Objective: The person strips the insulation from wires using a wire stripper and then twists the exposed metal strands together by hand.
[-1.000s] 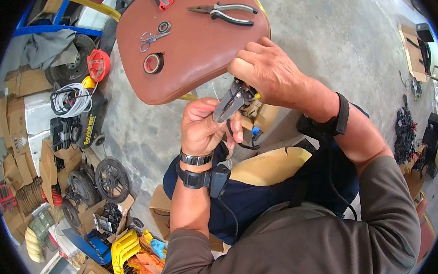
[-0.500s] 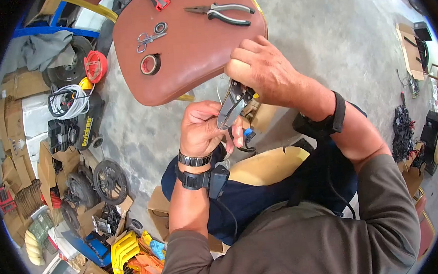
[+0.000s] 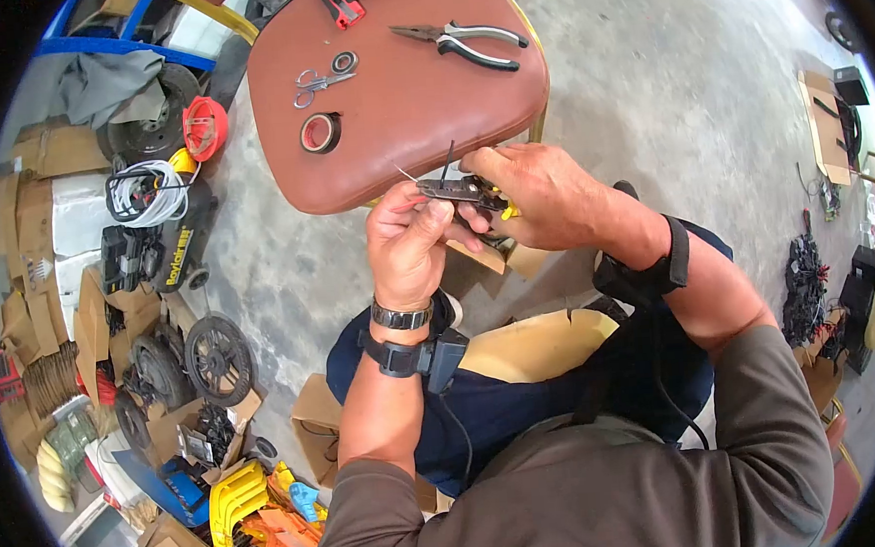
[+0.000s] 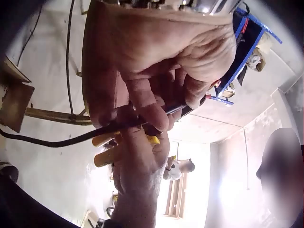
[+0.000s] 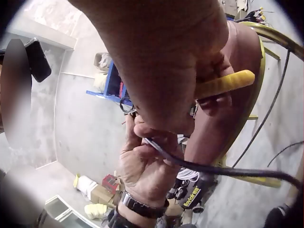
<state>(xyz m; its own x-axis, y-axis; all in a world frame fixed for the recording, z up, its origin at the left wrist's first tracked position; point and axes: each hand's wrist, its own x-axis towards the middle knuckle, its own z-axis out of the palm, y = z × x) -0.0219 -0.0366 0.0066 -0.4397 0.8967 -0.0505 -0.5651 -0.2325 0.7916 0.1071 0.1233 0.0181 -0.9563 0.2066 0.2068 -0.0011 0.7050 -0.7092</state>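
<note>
My right hand (image 3: 548, 197) grips a wire stripper by its yellow handles (image 5: 228, 84). The tool's dark metal head (image 3: 449, 190) points left, overlapping the left fingertips in the head view. My left hand (image 3: 406, 250) pinches a black cable (image 4: 57, 143) between thumb and fingers, close beside the stripper head. From the left fingertips a thin pale wire (image 3: 405, 173) sticks out up and left, and a short dark strand (image 3: 448, 159) stands up by the stripper head. In the right wrist view the black cable (image 5: 213, 170) trails off to the right; the stripper head is largely hidden there.
Ahead is a brown padded chair seat (image 3: 398, 115). On it lie long-nose pliers (image 3: 464, 43), scissors (image 3: 318, 86), a black tape roll (image 3: 320, 133), a smaller roll (image 3: 344, 62) and a red cutter (image 3: 341, 4). Cardboard boxes and wheels (image 3: 217, 360) crowd the left floor.
The stripper head has swung from pointing down and left to pointing nearly straight left. My right hand has come lower, and the left fingers have risen toward the seat edge.
</note>
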